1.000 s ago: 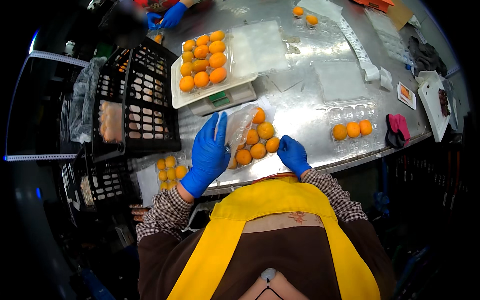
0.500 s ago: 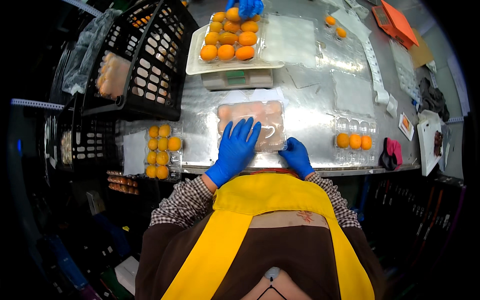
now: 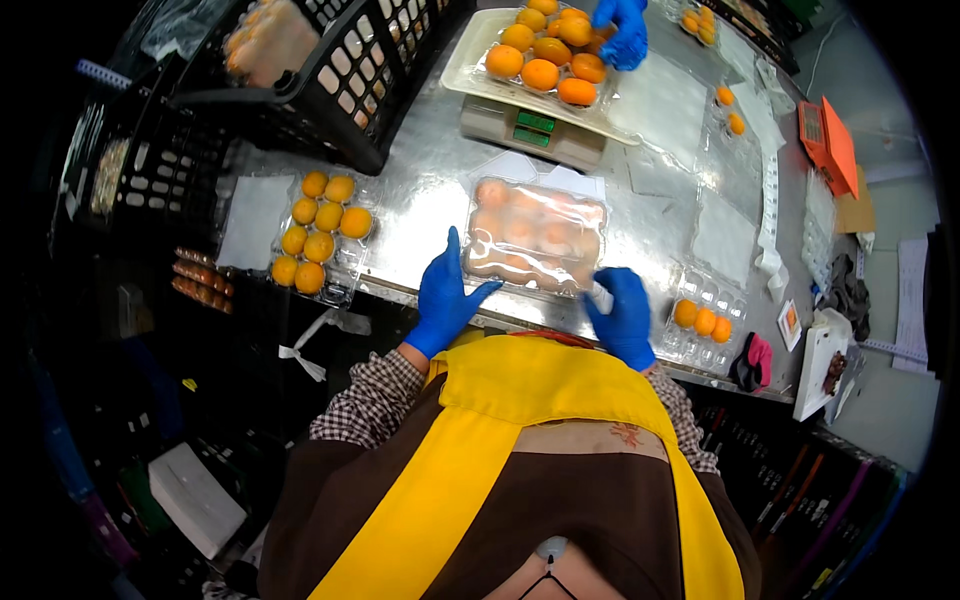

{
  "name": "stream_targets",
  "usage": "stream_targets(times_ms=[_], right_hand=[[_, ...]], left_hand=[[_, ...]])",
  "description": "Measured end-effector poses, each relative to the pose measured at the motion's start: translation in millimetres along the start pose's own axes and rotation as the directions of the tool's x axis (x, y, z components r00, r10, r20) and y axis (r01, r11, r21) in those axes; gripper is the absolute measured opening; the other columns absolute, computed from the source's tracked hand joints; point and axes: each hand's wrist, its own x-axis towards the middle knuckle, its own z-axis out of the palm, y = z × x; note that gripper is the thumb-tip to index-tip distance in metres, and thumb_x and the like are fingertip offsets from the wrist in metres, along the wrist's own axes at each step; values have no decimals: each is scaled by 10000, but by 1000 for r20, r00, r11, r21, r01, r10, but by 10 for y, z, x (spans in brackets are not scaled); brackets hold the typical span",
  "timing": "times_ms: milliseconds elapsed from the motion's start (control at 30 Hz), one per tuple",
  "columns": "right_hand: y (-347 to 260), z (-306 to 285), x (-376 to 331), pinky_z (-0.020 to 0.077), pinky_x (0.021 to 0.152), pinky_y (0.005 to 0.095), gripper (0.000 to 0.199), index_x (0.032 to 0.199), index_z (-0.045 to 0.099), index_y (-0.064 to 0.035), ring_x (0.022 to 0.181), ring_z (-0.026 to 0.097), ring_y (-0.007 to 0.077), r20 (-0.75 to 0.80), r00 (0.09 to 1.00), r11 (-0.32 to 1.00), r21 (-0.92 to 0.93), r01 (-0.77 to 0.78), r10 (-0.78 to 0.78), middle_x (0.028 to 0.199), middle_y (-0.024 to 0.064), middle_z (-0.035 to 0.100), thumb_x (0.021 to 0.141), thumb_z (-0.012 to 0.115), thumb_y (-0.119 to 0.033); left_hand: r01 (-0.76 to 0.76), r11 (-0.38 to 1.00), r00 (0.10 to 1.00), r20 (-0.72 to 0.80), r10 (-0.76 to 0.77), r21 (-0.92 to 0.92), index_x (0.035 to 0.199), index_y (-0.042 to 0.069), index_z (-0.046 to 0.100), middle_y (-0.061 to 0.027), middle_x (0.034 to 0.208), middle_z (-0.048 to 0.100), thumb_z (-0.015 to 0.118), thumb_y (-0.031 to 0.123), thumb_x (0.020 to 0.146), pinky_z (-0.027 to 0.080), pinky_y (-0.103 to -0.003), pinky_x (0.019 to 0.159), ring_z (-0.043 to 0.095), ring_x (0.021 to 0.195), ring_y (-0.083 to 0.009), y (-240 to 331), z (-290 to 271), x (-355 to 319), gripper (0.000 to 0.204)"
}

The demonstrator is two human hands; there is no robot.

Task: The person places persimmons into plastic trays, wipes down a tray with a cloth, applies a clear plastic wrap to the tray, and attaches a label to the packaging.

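A closed clear plastic fruit pack (image 3: 535, 238) lies flat on the metal table in front of me, round pale-orange fruits showing hazily through its lid. My left hand (image 3: 444, 300), in a blue glove, is beside the pack's left near corner, its fingers stretched up and its thumb spread to the right; it holds nothing. At the near right corner my blue-gloved right hand (image 3: 624, 318) is curled, slightly blurred. Between its thumb and fingers shows a small white slip (image 3: 601, 297), close to the pack's edge. White paper (image 3: 515, 170) sticks out behind the pack.
Another person's blue-gloved hand (image 3: 624, 38) is at an open pack of oranges (image 3: 540, 74) on a tray over a scale (image 3: 535, 135). Open packs with oranges stand left (image 3: 318, 246) and right (image 3: 705, 321). A black crate (image 3: 350, 100) occupies the far left.
My left hand has come off the pack's lid to its left side. My right hand has turned at the corner, and a white slip now shows in it. The view has shifted and tilted.
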Motion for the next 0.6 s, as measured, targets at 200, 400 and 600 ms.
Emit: stream_targets(times_ms=[200,400,600], right_hand=[[-491,721,535,423,717,382,430,1087,518,-126,850,524,276,177,824,825,-90,558,-539,985,86,513,668,615,-124],[-537,708,782,440,542,310,380,1073,526,-99,693,528,196,468,682,712,-148,687,-562,851,56,505,699,579,-142],[-635,666,841,448,472,305,371,1075,529,-68,649,530,190,401,722,744,-133,655,-564,796,60,496,707,548,-105]], left_hand=[[34,991,999,-12,-33,132,1315,-34,261,-191,947,553,706,413,670,438,-381,727,545,831,-306,-149,105,-17,902],[20,1000,993,-113,-20,-3,1296,-18,322,-173,938,564,759,234,643,459,-354,695,565,809,-296,-241,138,-15,825],[79,992,996,-44,-84,-101,1225,9,437,-144,852,576,707,250,699,460,-357,664,561,754,-271,-293,150,28,639]])
